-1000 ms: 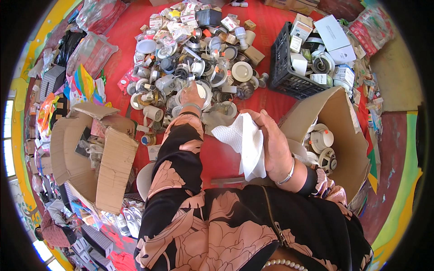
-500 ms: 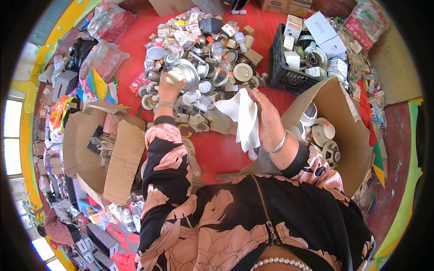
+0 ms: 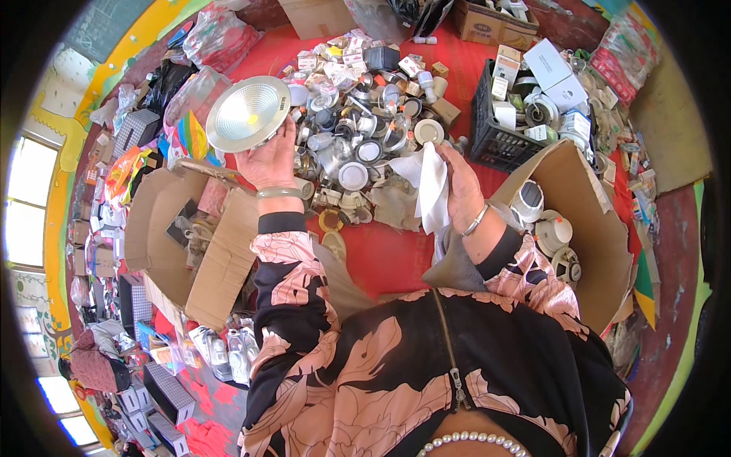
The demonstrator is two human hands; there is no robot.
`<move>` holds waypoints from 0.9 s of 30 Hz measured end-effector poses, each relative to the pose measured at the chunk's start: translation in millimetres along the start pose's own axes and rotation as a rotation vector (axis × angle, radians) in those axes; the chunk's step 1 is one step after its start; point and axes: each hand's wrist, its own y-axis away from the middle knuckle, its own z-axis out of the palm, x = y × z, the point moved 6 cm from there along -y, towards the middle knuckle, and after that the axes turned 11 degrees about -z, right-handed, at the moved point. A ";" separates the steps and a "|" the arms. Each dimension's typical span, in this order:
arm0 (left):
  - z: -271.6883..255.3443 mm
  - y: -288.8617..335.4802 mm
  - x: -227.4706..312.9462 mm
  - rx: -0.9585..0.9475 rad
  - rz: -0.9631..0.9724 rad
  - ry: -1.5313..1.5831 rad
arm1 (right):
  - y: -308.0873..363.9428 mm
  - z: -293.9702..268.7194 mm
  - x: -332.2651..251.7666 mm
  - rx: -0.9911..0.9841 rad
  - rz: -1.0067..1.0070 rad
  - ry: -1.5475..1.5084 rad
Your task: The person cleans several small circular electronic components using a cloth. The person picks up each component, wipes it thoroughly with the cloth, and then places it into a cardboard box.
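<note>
My left hand grips a round downlight with a pale metal rim, its ribbed reflector and yellow centre turned up. Its fingers wrap round the light's lower right edge, partly hidden beneath it. Between the fingers and thumb of my right hand hangs a white, textured cloth or wipe, folded and drooping toward the floor. The two hands are well apart. Beyond them lies a heap of loose lamps and fittings, with small boxes on its far side.
An open cardboard box at right holds several round fittings. Behind it stands a black plastic crate filled with boxes and lamps. Another open carton is at left. Red sheeting covers the floor. A person bends at the far left.
My left hand has lifted the downlight from the heap, moved it left and turned its reflector up. My right hand keeps the white cloth, shifted slightly right.
</note>
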 end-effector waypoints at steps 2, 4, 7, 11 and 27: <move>-2.7 4.1 1.8 -0.010 0.006 0.025 | 1.8 1.2 0.9 -0.001 -0.036 0.009; 8.0 11.1 -10.2 0.005 -0.004 -0.068 | 4.7 4.1 -1.9 0.007 -0.077 0.027; 1.7 16.7 -12.8 0.081 -0.013 -0.138 | -0.2 2.9 -1.0 -0.061 -0.064 0.014; -15.9 13.1 -17.8 0.073 -0.037 -0.141 | -8.3 7.4 -15.8 -0.078 -0.150 -0.045; 14.4 26.4 -107.4 -0.033 -0.434 -0.001 | 2.2 166.6 -19.2 -0.539 -1.399 1.367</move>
